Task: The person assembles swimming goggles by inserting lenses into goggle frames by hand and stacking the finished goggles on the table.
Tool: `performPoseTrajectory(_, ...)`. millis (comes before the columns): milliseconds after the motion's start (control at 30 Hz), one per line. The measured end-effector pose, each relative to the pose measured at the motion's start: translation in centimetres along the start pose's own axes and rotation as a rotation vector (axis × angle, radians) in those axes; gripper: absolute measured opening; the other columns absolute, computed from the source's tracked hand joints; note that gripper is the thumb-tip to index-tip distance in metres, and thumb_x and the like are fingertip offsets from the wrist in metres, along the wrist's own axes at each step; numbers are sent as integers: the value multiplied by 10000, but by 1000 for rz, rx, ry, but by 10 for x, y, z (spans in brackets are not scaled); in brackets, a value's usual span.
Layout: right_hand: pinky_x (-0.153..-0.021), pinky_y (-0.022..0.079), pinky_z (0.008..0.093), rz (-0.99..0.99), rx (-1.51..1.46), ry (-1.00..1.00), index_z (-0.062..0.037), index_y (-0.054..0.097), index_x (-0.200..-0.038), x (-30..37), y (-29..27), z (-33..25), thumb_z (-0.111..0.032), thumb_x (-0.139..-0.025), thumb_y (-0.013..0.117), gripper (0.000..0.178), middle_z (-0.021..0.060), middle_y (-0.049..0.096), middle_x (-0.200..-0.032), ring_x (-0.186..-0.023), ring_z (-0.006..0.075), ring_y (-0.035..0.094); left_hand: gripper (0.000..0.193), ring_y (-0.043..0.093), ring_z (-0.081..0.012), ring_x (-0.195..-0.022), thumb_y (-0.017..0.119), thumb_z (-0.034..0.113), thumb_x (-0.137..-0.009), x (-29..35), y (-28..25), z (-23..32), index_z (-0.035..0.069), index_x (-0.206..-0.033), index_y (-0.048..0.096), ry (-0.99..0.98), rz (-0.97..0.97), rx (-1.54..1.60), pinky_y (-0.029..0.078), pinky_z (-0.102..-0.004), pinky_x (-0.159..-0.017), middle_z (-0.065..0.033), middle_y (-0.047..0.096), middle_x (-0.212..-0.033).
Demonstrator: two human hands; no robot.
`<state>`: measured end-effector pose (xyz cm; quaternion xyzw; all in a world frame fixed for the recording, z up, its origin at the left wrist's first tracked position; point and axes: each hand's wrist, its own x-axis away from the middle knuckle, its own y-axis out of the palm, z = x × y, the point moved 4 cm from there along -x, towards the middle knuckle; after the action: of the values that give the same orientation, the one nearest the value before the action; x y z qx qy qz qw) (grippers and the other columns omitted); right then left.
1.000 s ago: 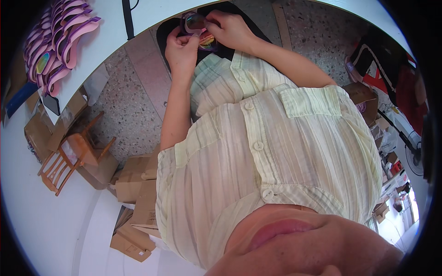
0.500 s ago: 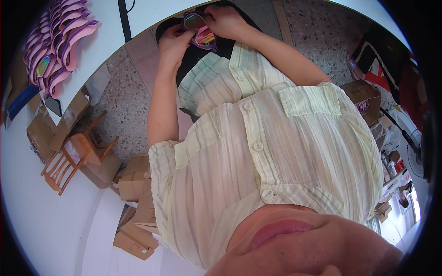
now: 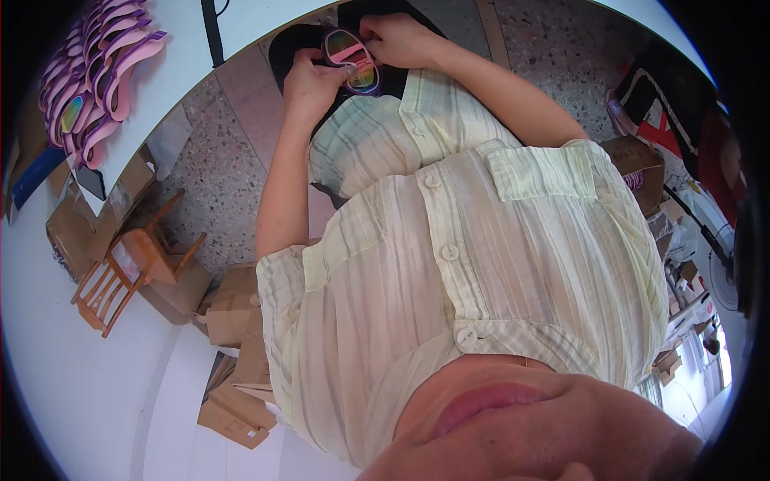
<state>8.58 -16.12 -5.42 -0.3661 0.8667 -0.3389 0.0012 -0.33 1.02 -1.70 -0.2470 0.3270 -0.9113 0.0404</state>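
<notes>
Pink-framed goggles (image 3: 353, 60) with a mirrored rainbow lens sit over the lap, just in front of the pale striped shirt (image 3: 481, 264), held between both hands: left hand (image 3: 309, 80) pinches the left end of the frame, right hand (image 3: 401, 38) is curled over the right end, fingers closed on it. Main risk looks like thumbs smearing or scratching the lens, since the grip sits right at its edges. A slip would probably drop them onto the speckled floor (image 3: 216, 152), well apart from the stack of pink goggles (image 3: 92, 76) on the white table (image 3: 241, 20).
</notes>
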Motion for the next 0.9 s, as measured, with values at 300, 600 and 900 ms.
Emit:
performPoseTrajectory(300, -748, 554, 487, 17, 201, -45, -26, 662, -1000, 21, 4, -20, -276, -862, 688, 287, 183, 714, -895, -868, 379, 709, 570, 750, -322, -903, 857, 284, -784, 12, 7, 8, -36, -1147, 556, 36, -95, -172, 566, -381, -825, -188, 755, -951)
performPoseTrajectory(600, -880, 548, 470, 205, 176, -107, -66, 603, -1242, 43, 9, -45, -264, -779, 775, 532, 182, 654, -1116, -1025, 391, 662, 329, 715, -174, -874, 698, 90, -927, 56, 1, -13, -25, -1212, 579, 119, -67, 234, 567, -297, -767, -117, 722, -1015)
performPoseTrajectory(900, -948, 443, 322, -16, 840, -1083, -163, 666, -1084, 34, -18, -89, -224, -843, 639, 250, -20, 599, -1184, -1103, 154, 569, 240, 696, -123, -867, 624, 98, -997, 29, -45, -27, 26, -1213, 698, -11, 104, 481, 559, -252, -766, -56, 726, -1007)
